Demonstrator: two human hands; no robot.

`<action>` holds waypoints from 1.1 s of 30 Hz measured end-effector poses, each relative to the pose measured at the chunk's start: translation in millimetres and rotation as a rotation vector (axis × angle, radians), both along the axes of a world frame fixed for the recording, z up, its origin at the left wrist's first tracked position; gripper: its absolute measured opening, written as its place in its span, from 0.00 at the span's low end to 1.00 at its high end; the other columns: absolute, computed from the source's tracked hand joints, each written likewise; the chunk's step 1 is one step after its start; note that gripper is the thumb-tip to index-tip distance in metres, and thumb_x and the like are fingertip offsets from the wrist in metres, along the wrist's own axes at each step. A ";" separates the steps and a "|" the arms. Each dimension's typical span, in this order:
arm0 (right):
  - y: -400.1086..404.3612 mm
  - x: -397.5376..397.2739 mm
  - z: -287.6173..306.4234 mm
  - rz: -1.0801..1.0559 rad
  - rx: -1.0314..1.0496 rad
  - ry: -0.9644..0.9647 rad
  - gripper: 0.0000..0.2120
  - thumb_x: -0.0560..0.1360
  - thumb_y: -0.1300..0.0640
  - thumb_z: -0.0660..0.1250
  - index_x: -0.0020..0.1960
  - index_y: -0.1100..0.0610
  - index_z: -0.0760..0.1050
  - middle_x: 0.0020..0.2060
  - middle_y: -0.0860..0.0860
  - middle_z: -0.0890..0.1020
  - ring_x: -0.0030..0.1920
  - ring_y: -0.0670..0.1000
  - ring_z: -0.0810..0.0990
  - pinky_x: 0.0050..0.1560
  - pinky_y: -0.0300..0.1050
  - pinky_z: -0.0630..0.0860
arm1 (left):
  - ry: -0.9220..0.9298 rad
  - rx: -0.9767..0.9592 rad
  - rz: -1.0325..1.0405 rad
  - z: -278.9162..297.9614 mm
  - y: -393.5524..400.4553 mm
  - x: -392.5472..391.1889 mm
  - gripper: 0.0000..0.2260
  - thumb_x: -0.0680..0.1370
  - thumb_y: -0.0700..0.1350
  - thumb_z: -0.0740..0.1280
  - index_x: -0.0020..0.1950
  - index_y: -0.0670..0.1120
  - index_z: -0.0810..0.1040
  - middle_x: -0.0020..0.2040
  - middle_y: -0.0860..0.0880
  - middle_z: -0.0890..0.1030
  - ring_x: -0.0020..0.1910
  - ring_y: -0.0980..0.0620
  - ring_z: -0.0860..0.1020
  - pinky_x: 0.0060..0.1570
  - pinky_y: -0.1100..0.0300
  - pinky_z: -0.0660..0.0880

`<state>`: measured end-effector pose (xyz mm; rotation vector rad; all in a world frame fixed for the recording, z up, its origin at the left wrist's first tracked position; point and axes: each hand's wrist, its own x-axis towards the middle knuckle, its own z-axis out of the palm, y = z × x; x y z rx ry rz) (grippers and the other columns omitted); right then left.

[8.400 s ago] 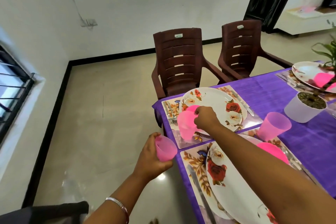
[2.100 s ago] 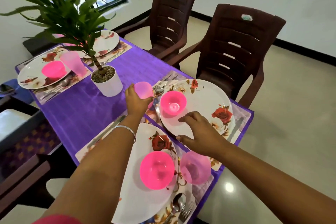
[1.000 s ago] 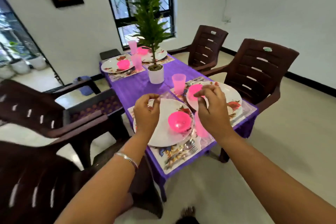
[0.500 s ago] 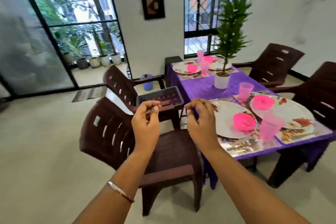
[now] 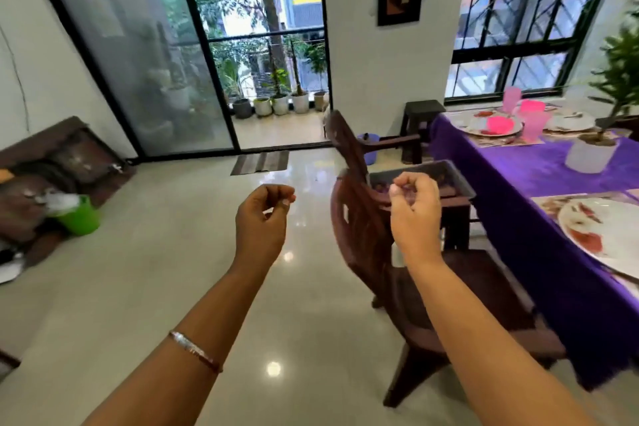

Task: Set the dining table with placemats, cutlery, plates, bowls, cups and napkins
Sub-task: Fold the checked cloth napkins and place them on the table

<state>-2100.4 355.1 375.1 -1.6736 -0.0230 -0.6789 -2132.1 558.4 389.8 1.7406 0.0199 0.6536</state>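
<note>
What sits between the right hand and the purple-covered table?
In the head view, the right hand is raised apart from the purple table. Between them stands a brown chair, with a dark tray resting across its arms.

Two hands, the left and the right, were raised. On the desk at right sat three plates: one near, two far. There were two pink bowls, two pink cups and one potted plant.
</note>
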 end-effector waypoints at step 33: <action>258.2 577.5 -12.0 -0.282 0.356 0.098 0.03 0.79 0.60 0.60 0.50 0.53 0.69 0.44 0.47 0.74 0.44 0.43 0.75 0.42 0.30 0.71 | 0.150 -0.018 -0.300 -32.0 264.2 641.7 0.13 0.77 0.30 0.64 0.44 0.47 0.79 0.43 0.51 0.82 0.46 0.56 0.81 0.47 0.67 0.76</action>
